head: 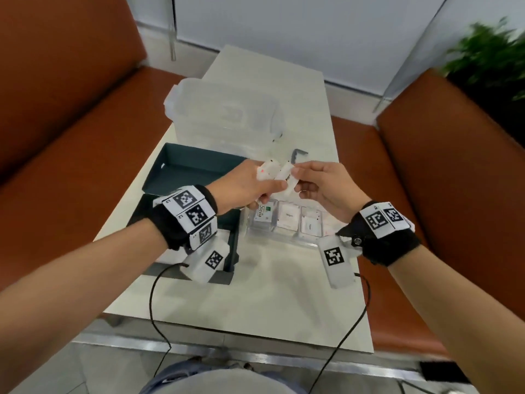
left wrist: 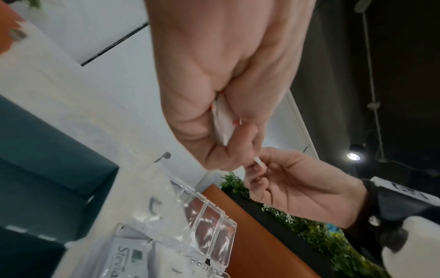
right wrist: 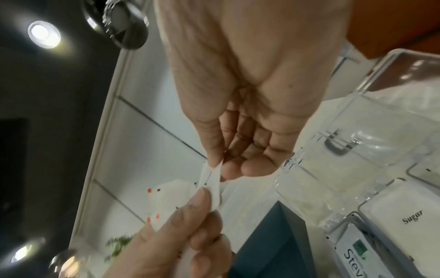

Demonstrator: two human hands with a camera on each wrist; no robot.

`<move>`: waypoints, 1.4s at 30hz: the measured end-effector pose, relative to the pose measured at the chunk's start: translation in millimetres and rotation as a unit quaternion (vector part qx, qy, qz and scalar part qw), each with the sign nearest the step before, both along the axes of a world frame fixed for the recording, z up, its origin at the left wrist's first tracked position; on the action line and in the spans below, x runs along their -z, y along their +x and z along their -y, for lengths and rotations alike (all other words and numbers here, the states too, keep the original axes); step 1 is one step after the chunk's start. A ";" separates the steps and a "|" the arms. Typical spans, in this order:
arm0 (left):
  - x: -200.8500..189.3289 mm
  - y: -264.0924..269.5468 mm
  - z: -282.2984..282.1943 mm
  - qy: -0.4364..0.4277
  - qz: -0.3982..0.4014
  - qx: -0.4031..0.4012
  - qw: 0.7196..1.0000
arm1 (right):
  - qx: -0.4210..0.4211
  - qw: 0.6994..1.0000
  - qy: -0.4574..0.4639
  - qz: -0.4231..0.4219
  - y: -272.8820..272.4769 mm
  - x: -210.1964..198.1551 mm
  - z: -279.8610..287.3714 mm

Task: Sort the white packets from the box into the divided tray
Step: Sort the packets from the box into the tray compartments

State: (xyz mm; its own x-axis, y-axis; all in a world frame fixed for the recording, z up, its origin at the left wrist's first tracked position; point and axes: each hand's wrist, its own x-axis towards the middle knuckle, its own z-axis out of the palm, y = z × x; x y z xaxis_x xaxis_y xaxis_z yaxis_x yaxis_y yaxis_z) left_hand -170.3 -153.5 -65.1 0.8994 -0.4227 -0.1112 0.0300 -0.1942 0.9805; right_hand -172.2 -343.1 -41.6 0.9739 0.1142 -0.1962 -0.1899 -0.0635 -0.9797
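I am mid-sort: my left hand [head: 250, 183] grips a small bunch of white paper packets [head: 268, 172] above the clear divided plastic tray [head: 308, 243], and my right hand [head: 324, 186] pinches one white packet [head: 288, 179] by its edge, fingers [right wrist: 212, 150] narrow on it. Next, I judge, I must read its label and drop it into the matching compartment.

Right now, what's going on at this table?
A person is sorting packets. The left hand grips a few white packets; the right hand pinches one packet at its end, held between both hands above the clear tray. The tray already holds Stevia and Sugar packets. The dark box sits open on the left.
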 end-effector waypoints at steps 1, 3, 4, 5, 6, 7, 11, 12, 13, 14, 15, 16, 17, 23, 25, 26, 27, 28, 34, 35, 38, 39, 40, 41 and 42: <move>-0.8 1.3 6.0 -0.005 0.007 0.009 1.000 | 0.011 1.000 0.019 -0.008 -0.9 -0.2 5.4; 0.5 3.7 16.7 -0.018 0.005 0.007 1.000 | 0.030 0.998 0.054 -0.027 -3.3 2.2 14.7; 2.1 4.9 22.1 -0.026 -0.002 0.000 1.000 | 0.037 0.996 0.068 -0.033 -4.6 4.5 19.1; 4.3 5.7 27.5 -0.032 -0.008 -0.006 0.999 | 0.042 0.996 0.077 -0.036 -5.9 7.3 23.5; 6.8 6.4 32.6 -0.032 -0.010 -0.009 0.999 | 0.049 0.995 0.076 -0.035 -6.8 10.4 28.3; 9.6 6.9 37.2 -0.024 -0.008 -0.011 1.000 | 0.059 0.996 0.061 -0.032 -6.5 13.7 33.8; 22.5 10.6 46.7 0.005 -0.020 -0.041 0.999 | 0.125 0.983 -0.134 -0.005 3.5 33.4 59.5; 25.4 11.7 46.9 0.007 -0.027 -0.048 0.998 | 0.128 0.972 -0.198 -0.009 6.2 39.7 65.2; 27.7 12.3 46.7 0.007 -0.033 -0.052 0.998 | 0.122 0.960 -0.252 -0.018 7.6 46.3 69.3; 29.5 12.8 46.3 0.008 -0.035 -0.053 0.998 | 0.107 0.950 -0.293 -0.029 8.3 52.7 71.3; 30.7 13.1 45.7 0.012 -0.035 -0.053 0.998 | 0.089 0.942 -0.321 -0.040 8.2 58.7 71.4; 31.4 13.4 45.0 0.019 -0.033 -0.051 0.998 | 0.074 0.936 -0.341 -0.046 7.8 64.2 70.2; 32.0 13.3 44.2 0.025 -0.030 -0.051 0.998 | 0.064 0.931 -0.357 -0.049 7.6 68.9 68.4; 32.7 11.9 39.1 0.037 -0.028 -0.051 0.998 | 0.049 0.904 -0.424 -0.031 7.7 88.1 63.8; 33.4 11.5 38.1 0.037 -0.030 -0.053 0.997 | 0.045 0.897 -0.438 -0.032 7.3 91.7 64.7; 33.6 11.4 37.7 0.038 -0.031 -0.054 0.997 | 0.042 0.894 -0.444 -0.032 7.2 93.2 64.8; 33.9 11.2 37.3 0.038 -0.033 -0.054 0.997 | 0.040 0.891 -0.452 -0.030 7.2 94.6 64.6; 33.9 11.0 37.2 0.036 -0.036 -0.055 0.997 | 0.036 0.886 -0.462 -0.027 7.2 96.1 64.1; 29.8 8.0 38.8 -0.008 -0.095 -0.062 0.994 | 0.009 0.843 -0.538 0.011 3.0 100.3 59.2; 28.1 7.1 39.8 -0.027 -0.122 -0.063 0.990 | 0.002 0.833 -0.553 0.017 1.4 99.9 58.6; 23.2 5.5 43.2 -0.072 -0.190 -0.063 0.977 | -0.029 0.802 -0.597 0.007 -3.9 99.2 56.2; 21.8 5.3 44.7 -0.080 -0.203 -0.064 0.974 | -0.034 0.796 -0.605 -0.001 -5.2 99.2 55.5; 20.7 5.1 46.2 -0.085 -0.212 -0.064 0.971 | -0.035 0.793 -0.608 -0.007 -6.1 99.2 54.9; 19.9 5.0 47.6 -0.087 -0.216 -0.065 0.970 | -0.035 0.793 -0.608 -0.011 -6.5 99.0 54.5; 19.4 4.8 48.9 -0.088 -0.217 -0.066 0.970 | -0.033 0.795 -0.605 -0.015 -6.4 98.8 54.1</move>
State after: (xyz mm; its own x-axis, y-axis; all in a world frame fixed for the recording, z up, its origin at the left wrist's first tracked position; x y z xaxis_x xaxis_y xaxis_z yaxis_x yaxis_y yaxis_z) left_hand -165.5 -202.4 -84.6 0.8317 -0.3544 -0.4275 0.4599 0.0082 0.8879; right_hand -178.6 -397.3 -140.5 0.9666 -0.1247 -0.2240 -0.1686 -0.9674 -0.1889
